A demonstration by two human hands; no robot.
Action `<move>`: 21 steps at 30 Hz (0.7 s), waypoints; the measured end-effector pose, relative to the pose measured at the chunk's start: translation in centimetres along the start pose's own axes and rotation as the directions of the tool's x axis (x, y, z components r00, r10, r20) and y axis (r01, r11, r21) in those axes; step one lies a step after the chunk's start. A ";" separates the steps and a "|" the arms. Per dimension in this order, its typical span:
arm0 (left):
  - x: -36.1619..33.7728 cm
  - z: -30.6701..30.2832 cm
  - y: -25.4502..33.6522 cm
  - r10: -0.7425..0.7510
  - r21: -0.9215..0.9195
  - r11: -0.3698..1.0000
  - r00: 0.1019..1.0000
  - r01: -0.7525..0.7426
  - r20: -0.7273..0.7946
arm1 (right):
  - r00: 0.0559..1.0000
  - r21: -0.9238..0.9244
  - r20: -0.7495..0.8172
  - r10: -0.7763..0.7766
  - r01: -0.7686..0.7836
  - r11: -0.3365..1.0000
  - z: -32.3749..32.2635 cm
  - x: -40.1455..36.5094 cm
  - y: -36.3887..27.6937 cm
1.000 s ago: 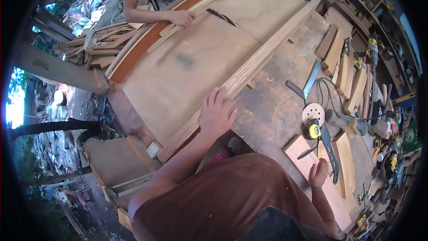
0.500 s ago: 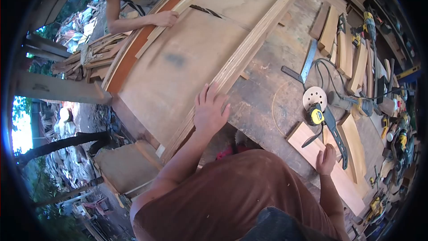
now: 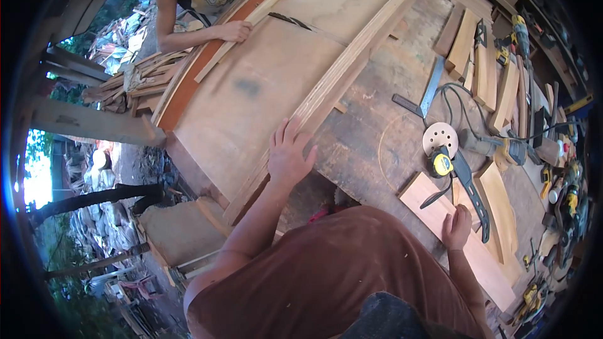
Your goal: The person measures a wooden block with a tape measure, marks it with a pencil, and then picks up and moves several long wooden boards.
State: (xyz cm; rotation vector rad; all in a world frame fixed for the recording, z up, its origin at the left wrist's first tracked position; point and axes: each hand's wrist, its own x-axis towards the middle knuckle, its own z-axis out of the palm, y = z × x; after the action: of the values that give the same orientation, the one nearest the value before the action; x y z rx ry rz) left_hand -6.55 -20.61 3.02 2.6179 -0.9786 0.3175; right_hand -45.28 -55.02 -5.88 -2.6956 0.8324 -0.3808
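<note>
My left hand [image 3: 289,156] lies with its fingers spread on the near edge of a long layered wood frame piece [image 3: 342,66], which borders a pale plywood panel [image 3: 251,103]. At the right, my right hand [image 3: 456,228] is by a flat light board [image 3: 427,204] and the lower end of a black slotted bar [image 3: 472,194]; its fingers are curled, and what they hold, if anything, is hidden. Across the panel, a co-worker's two hands rest on a thin wood strip [image 3: 232,47] along the curved orange-brown edge [image 3: 188,91]. A dark drill-bit-like piece [image 3: 289,21] lies on the panel.
On the workbench [image 3: 352,144] are a sanding disc [image 3: 440,137], a yellow tape measure [image 3: 442,164], a try square [image 3: 432,88], cords and several wood blocks [image 3: 485,75]. Power tools crowd the right side. A wooden beam [image 3: 94,122] and stacked scraps stand at the left.
The view has shifted slightly. The co-worker's head now shows at the top, leaning over the panel. My left hand stays on the frame piece, and my right hand keeps its place beside the board.
</note>
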 end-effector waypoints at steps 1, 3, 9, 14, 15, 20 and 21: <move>-0.1 0.0 0.0 -0.003 0.013 1.000 1.000 0.003 0.004 | 1.000 0.002 0.008 0.012 -0.012 1.000 -0.2 0.1 -0.1; -0.1 0.2 -0.2 -0.033 -0.031 0.999 0.999 0.033 -0.009 | 1.000 0.013 0.016 0.018 -0.018 1.000 -0.3 0.1 -0.2; 2.9 0.8 1.5 -0.258 -0.371 0.902 0.965 0.220 -0.055 | 1.000 0.054 -0.019 -0.024 0.025 0.998 -0.6 0.1 -0.2; 6.9 2.3 8.9 -0.094 -0.604 0.797 0.988 -0.001 -0.126 | 0.987 0.031 -0.093 -0.130 0.133 0.991 -0.3 0.2 0.5; 7.2 2.9 10.2 -0.055 -0.647 0.762 0.995 -0.014 -0.086 | 1.000 0.122 0.008 -0.010 0.009 0.993 -1.4 0.6 -0.2; 5.1 9.1 14.8 -0.083 -0.906 0.412 0.994 0.101 0.074 | 0.995 0.168 0.090 0.050 -0.064 0.984 -2.8 0.0 0.7; 4.4 9.7 14.8 -0.056 -0.890 0.447 0.996 0.089 0.071 | 0.994 0.154 0.091 0.056 -0.069 0.986 -3.3 -0.2 0.5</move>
State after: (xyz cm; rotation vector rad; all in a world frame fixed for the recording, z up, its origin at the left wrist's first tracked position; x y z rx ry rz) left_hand -12.28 -37.40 -1.16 1.6360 -0.7211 -0.2443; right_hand -46.80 -55.94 -3.05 -2.5152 0.8241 -0.2997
